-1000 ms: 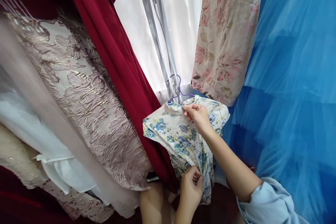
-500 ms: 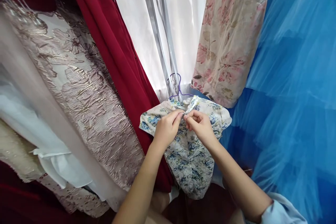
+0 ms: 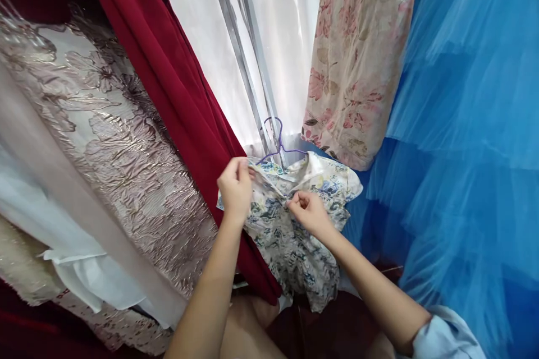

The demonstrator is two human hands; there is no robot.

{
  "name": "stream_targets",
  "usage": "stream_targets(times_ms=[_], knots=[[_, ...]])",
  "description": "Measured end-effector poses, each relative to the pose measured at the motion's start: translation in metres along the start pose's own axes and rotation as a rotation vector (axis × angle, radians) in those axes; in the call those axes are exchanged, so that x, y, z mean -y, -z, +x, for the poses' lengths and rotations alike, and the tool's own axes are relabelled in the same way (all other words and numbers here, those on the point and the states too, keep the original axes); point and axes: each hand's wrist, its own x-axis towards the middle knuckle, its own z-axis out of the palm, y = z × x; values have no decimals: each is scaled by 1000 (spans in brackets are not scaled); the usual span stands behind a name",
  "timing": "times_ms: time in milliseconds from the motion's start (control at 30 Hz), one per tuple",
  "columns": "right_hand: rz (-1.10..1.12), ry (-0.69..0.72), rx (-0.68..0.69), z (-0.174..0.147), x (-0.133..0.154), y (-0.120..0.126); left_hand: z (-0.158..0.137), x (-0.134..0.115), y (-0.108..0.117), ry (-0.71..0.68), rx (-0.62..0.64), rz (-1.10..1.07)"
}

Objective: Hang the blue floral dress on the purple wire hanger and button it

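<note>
A small garment (image 3: 290, 241) in white cloth with blue and yellow flowers hangs on a purple hanger (image 3: 281, 148). My left hand (image 3: 236, 186) pinches its edge near the left shoulder and pulls the cloth out to the left. Lower, at the middle of the neck opening, my right hand (image 3: 307, 210) grips the opening's edge between thumb and finger. Between the two hands the edge is drawn into a straight slanting line. My fingers hide the exact bits of cloth they hold.
Metal poles (image 3: 248, 56) rise behind the hanger before a white curtain (image 3: 290, 28). A dark red garment (image 3: 168, 78) and a shiny floral brocade (image 3: 138, 151) hang at left. At right are a pink-flowered cloth (image 3: 353, 67) and blue layered tulle (image 3: 458, 123).
My hands were together at the neckline; the left has moved out left with the cloth edge, the right slightly lower. The neck edge is now stretched between them. The view has shifted a little.
</note>
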Motion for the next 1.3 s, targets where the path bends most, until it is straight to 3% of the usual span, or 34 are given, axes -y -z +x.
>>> stream_targets(times_ms=[200, 300, 367, 433, 533, 600, 700, 833, 900, 967, 1033, 1133, 1300], knots=[[-48, -20, 50, -27, -9, 9, 23, 82, 33, 103, -162, 64], [-87, -14, 86, -34, -2, 8, 10, 122, 34, 365, -234, -72], [-101, -18, 93, -37, -1, 7, -9, 139, 28, 581, -184, -201], [-95, -34, 76, -40, -7, 9, -33, 145, 20, 689, -73, -250], [-99, -95, 94, -45, -25, 19, -69, 137, 11, 689, 99, -252], [-147, -152, 194, -51, -39, 30, -88, 122, 7, 659, 348, -290], [-292, -220, 305, -62, -52, 43, -102, 84, 4, 483, 690, -352], [-355, -77, 224, -69, -44, 42, -99, 18, -2, 247, 700, -375], [-263, -11, 275, -66, -35, 37, -97, -11, -8, 144, 753, -373], [-159, -41, 318, -61, -26, 34, -97, -28, -14, 50, 781, -364], [-86, -116, 302, -56, -19, 36, -101, -31, -22, 28, 726, -362], [-9, -157, 320, -56, -5, 49, -113, -17, -36, 128, 632, -417], [105, -222, 396, -67, 27, 73, -145, 4, -73, 207, 828, -698]])
